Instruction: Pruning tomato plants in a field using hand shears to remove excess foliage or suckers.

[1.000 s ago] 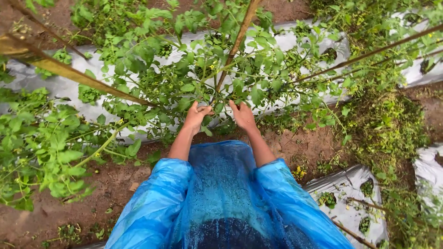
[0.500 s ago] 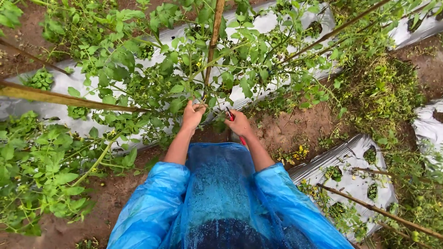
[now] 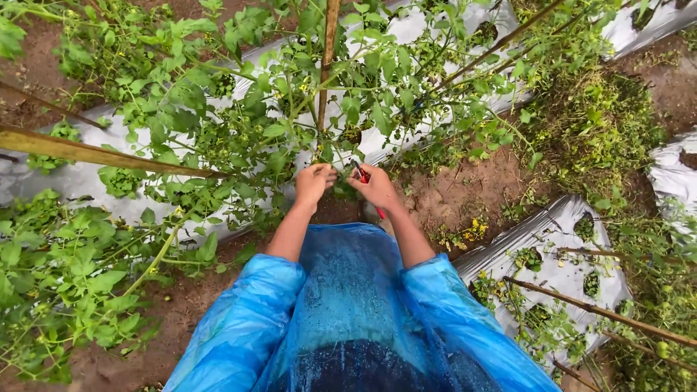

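Both hands are up at the base of a leafy green plant [image 3: 290, 109], at 12 o'clock from the blue raincoat [image 3: 348, 312].

Change over the last second: the hands have come closer together and the view has swung, so the bamboo stake [image 3: 330, 58] now stands nearly upright above them instead of leaning. A red-handled tool [image 3: 369, 190] now shows at the right hand; it was barely seen half a second ago and not at all before that. Judgement: the work has gone from parting foliage to handling the stem where it meets the stake.

Left hand [image 3: 314, 181]: fingers curled into the foliage at the stem, closed around something green; exactly what it grips I cannot tell.
Right hand [image 3: 377, 189]: closed around the red-handled tool, red tip pointing toward 11 o'clock, handle end showing below the wrist.

Ground: bare brown soil [image 3: 465, 181] between beds covered in silver plastic mulch [image 3: 72, 196]. A second bed of the same mulch lies at 4 o'clock. A slanted bamboo pole [image 3: 94, 152] crosses at 9 o'clock; thinner stakes at 4 o'clock. Outdoors, daylight, weeds [image 3: 595, 123] at 2 o'clock.
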